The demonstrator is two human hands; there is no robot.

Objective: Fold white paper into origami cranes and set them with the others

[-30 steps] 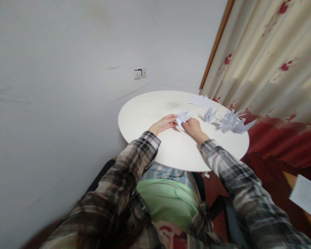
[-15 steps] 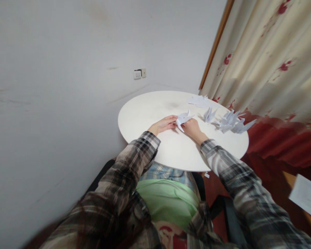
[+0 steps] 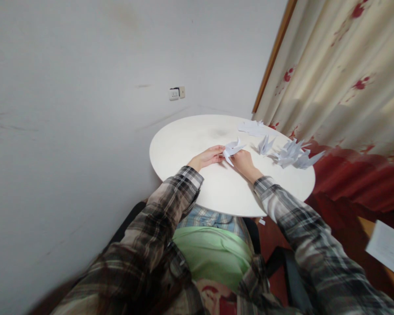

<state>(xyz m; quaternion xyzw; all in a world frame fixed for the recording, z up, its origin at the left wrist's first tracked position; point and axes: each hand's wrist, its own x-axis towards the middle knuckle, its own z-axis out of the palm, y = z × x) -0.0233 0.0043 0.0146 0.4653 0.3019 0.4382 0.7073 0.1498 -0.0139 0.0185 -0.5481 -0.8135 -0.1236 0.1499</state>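
A small folded white paper figure (image 3: 232,150) is held just above the round white table (image 3: 190,140), near its middle. My left hand (image 3: 211,155) pinches its left side and my right hand (image 3: 244,160) grips its right side, fingers closed on the paper. Both forearms wear plaid sleeves and rest over the table's near edge.
Several finished folded paper figures (image 3: 292,154) lie at the table's right side, with one more (image 3: 265,145) closer in and flat paper sheets (image 3: 253,127) at the far edge. A flowered curtain (image 3: 341,74) hangs right. A wall socket (image 3: 176,92) sits behind. Paper (image 3: 389,248) lies lower right.
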